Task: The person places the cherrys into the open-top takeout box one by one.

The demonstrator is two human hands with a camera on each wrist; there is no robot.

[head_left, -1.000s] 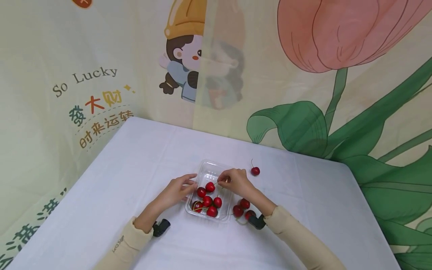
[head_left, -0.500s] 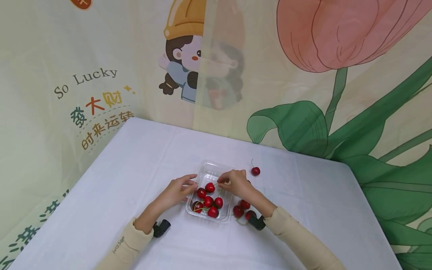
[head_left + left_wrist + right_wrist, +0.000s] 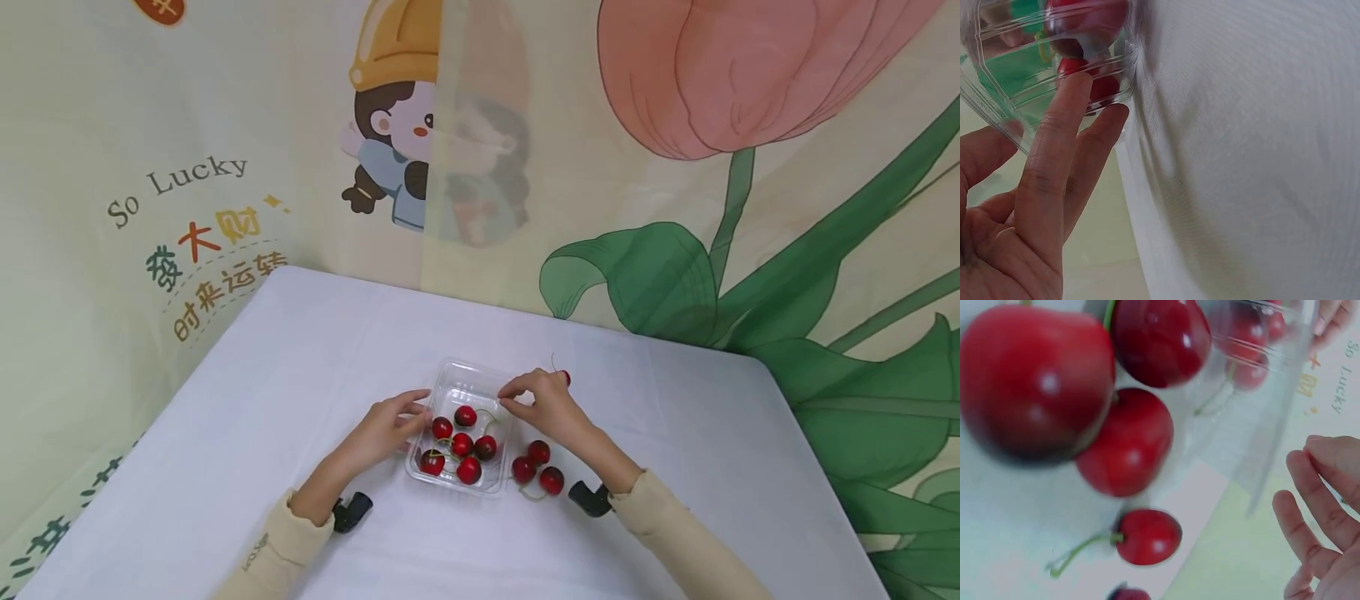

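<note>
In the head view a clear plastic tub (image 3: 467,372) holds several red cherries (image 3: 465,416) with green stems. My left hand (image 3: 386,429) is at the tub's left side. In the left wrist view its extended fingers (image 3: 1047,162) touch the clear wall, with another digit up at the rim. My right hand (image 3: 542,404) hovers by the right rim, thumb and fingertips close together and holding nothing. In the right wrist view the fingertips (image 3: 1297,462) are apart from the tub wall. Three loose cherries (image 3: 551,480) lie on the table right of the tub.
Another cherry (image 3: 566,378), partly hidden behind my right hand, lies farther back on the white-covered table (image 3: 352,325). Black devices (image 3: 591,498) are worn at both wrists. A printed curtain (image 3: 315,125) stands behind the table's far edge.
My right hand has let go of a cherry's stem and moved right, to the tub's rim. That cherry lies inside the tub. My left hand stays at the tub's side.
</note>
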